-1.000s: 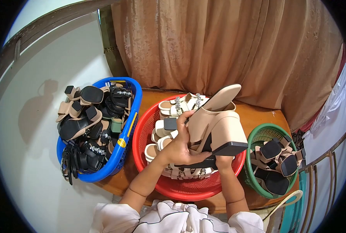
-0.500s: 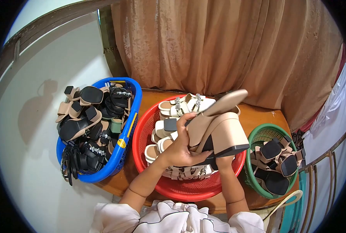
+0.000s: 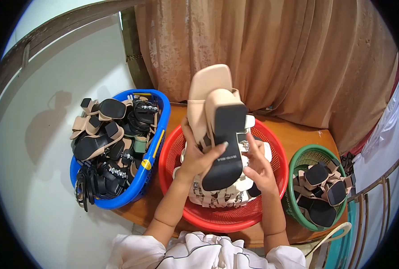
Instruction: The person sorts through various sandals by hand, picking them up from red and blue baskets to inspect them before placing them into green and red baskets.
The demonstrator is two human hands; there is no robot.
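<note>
I hold a beige block-heeled sandal [image 3: 210, 101] upside down above the red basket [image 3: 271, 140], its black sole and heel tip facing me. My left hand [image 3: 198, 158] grips the sole from the left, thumb across it. From the right, my right hand [image 3: 258, 167] holds the front end of the sole. Beneath the sandal, the red basket holds several white and cream sandals [image 3: 217, 195], partly hidden by my hands.
A blue basket [image 3: 152, 154] at left is full of black, beige and green heeled sandals. A green basket [image 3: 298, 161] at right holds beige sandals with black soles. All stand on a wooden table [image 3: 293, 130] before a brown curtain [image 3: 271, 54]; a white wall is at left.
The sandal has been turned from lying sideways with its heel to the right to standing upright, sole toward me. My right hand moved up from under it to the sole's right side.
</note>
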